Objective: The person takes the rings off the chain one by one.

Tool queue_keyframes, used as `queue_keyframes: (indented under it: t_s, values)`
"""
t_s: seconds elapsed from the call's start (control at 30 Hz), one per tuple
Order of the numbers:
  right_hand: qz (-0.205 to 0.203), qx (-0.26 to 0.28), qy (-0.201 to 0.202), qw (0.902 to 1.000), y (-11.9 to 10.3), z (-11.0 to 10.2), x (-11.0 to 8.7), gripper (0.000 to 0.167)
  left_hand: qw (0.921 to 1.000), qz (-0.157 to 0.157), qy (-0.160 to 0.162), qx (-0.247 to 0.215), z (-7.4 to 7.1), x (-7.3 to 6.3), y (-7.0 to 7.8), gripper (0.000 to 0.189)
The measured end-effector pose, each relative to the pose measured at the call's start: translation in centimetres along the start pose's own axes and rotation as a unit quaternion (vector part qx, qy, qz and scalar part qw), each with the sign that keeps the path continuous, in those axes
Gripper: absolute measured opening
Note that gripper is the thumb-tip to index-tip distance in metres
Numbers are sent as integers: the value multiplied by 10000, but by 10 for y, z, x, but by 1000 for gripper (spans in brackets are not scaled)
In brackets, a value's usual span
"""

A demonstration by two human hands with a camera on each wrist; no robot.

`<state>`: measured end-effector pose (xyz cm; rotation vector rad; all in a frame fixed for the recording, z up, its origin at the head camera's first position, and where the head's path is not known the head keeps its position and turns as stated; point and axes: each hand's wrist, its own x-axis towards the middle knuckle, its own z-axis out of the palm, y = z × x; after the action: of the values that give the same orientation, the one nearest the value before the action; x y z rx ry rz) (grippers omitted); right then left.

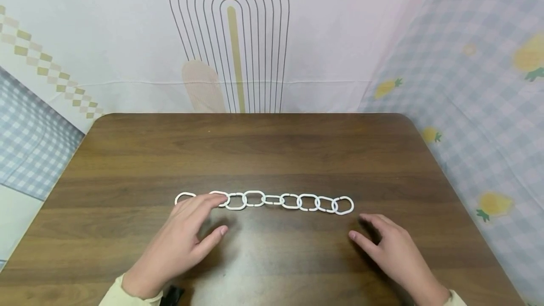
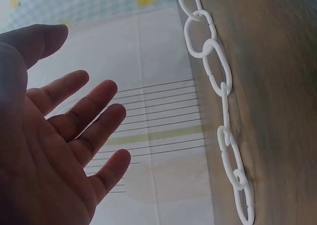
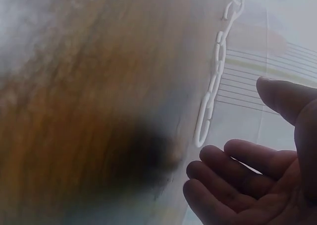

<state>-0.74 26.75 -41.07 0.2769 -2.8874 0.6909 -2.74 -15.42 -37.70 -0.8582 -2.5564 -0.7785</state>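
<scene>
A white chain of oval plastic links (image 1: 290, 201) lies stretched left to right across the wooden table. My left hand (image 1: 182, 233) is over the chain's left part in the head view and hides some links there; its fingers are spread and hold nothing. In the left wrist view, the chain (image 2: 225, 111) runs beyond the fingertips of the left hand (image 2: 64, 131). Near the chain's right end link (image 1: 344, 206), my right hand (image 1: 393, 247) is low over the table, fingers loosely bent around nothing. The right wrist view shows the right hand (image 3: 247, 180) close to the chain's end (image 3: 203, 128).
The brown wooden table (image 1: 272, 155) has rounded far corners. A white cloth (image 1: 331, 37) with arched lines hangs behind it, and checked cloth (image 1: 476, 122) with yellow fruit prints hangs at the right. A small black object (image 1: 172, 295) shows by the left sleeve.
</scene>
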Motion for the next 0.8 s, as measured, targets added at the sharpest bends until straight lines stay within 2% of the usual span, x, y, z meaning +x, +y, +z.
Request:
queue_keyframes:
  t_s: [0.4,0.67,0.8]
  values:
    - [75,23,85,9999,-1,4,6,36,9999,-5,139,-41,4,5,5,44]
    - [297,306,225,9988,3,5,14,27,10000,-32,13,-90,12,7,8,46]
    - [471,139,1,9988,3,2,18,27,9999,22,-35,-146,15,7,10,45]
